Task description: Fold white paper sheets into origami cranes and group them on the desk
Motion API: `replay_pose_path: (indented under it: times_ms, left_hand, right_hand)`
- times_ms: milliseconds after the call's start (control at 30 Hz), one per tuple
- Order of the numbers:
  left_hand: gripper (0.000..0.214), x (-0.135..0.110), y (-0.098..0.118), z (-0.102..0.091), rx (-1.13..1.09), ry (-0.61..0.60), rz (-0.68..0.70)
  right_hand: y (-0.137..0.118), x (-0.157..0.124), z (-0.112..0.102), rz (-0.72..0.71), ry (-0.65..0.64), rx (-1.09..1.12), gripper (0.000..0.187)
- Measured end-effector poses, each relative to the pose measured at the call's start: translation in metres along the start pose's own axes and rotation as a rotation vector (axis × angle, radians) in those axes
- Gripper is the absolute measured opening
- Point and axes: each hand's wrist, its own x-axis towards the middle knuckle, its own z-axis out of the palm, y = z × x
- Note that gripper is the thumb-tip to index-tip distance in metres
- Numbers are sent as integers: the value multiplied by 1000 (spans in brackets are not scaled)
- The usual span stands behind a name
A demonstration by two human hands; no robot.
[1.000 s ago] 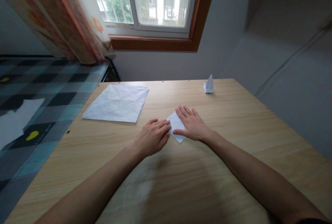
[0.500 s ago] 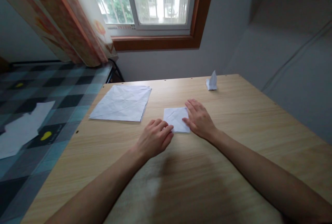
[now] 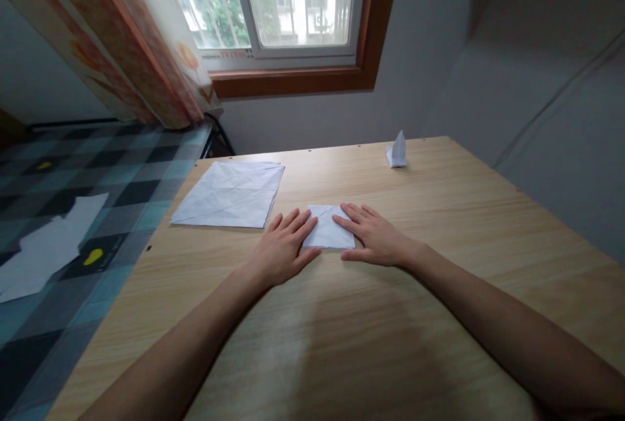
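A small square of folded white paper point(image 3: 328, 229) lies flat on the wooden table, a crease showing near its upper left. My left hand point(image 3: 283, 245) rests over its left edge, fingers spread and flat. Over the right edge lies my right hand point(image 3: 374, 233), its fingers stretched out and apart. Both hands touch the paper, covering its side edges, and neither grips it.
Creased larger white sheets point(image 3: 229, 194) lie at the table's far left. A folded paper figure with an upright point point(image 3: 398, 151) stands near the back right edge. Left of the table point(image 3: 439, 317), torn white paper point(image 3: 49, 248) rests on a checked cloth point(image 3: 29, 349).
My left hand has gone from curled fingers at the paper's lower left corner to lying flat on its left side. My right hand has shifted slightly down and spread its fingers.
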Motion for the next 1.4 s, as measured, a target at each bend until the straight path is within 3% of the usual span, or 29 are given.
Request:
replay_pose_path:
  times_ms: [67,400,567,767,933,1000,1133,1400]
  left_hand:
    - [61,0,0,-2,-11,14,-4]
    - [37,-1,3,-8,-68,197,72]
    - [27,-1,1,-8,-43,251,127]
    - [30,-1,2,-7,-78,287,184]
    - [22,-3,6,-6,-171,356,83]
    - [18,-2,6,-6,-189,355,56]
    - [19,0,3,-5,-104,301,130]
    - [25,-3,12,-13,11,181,238]
  right_hand:
    - [3,-2,-2,-26,49,6,79]
    - [-6,-1,4,-108,266,76,29]
    - [-19,-2,4,-113,288,32,28]
    - [-32,-1,5,-36,296,17,25]
    - [-34,-1,4,47,289,80,17]
    - [-33,-1,5,65,290,122,9]
    - [-30,1,9,26,288,156,17]
    - [-36,-2,5,-131,210,1,16]
